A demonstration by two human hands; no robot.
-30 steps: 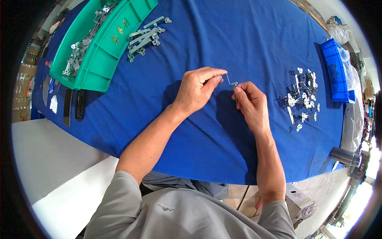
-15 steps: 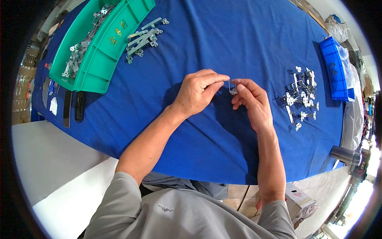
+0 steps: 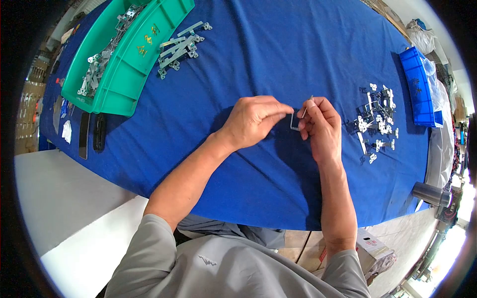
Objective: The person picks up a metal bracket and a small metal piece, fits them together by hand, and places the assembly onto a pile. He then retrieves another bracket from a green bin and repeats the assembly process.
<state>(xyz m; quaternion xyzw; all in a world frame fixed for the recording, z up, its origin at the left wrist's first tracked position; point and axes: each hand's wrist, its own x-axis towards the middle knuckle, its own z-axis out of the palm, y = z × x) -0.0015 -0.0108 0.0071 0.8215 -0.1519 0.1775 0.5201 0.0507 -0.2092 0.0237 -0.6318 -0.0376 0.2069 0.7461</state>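
A small bent metal bracket (image 3: 292, 123), roughly U-shaped, is held between my two hands above the blue cloth. My left hand (image 3: 251, 123) is closed, its thumb and forefinger pinching one end of the bracket. On the other side, my right hand (image 3: 322, 126) grips it between thumb and fingers, which hide part of the metal. To the right lies a loose pile of similar metal brackets (image 3: 380, 119). Another group of metal brackets (image 3: 174, 51) lies at the upper left, beside a green bin (image 3: 121, 82) with more metal pieces inside.
The blue cloth (image 3: 238, 184) covers the table. A blue bin (image 3: 413, 89) with clear plastic stands at the far right edge. Near the right front edge lies a metal cup (image 3: 428, 192). A dark flat object (image 3: 84, 136) and a black object (image 3: 100, 133) lie below the green bin.
The bracket has turned and tilted between my fingers. Both hands have shifted slightly, the left one down and to the right. The piles and bins have stayed put.
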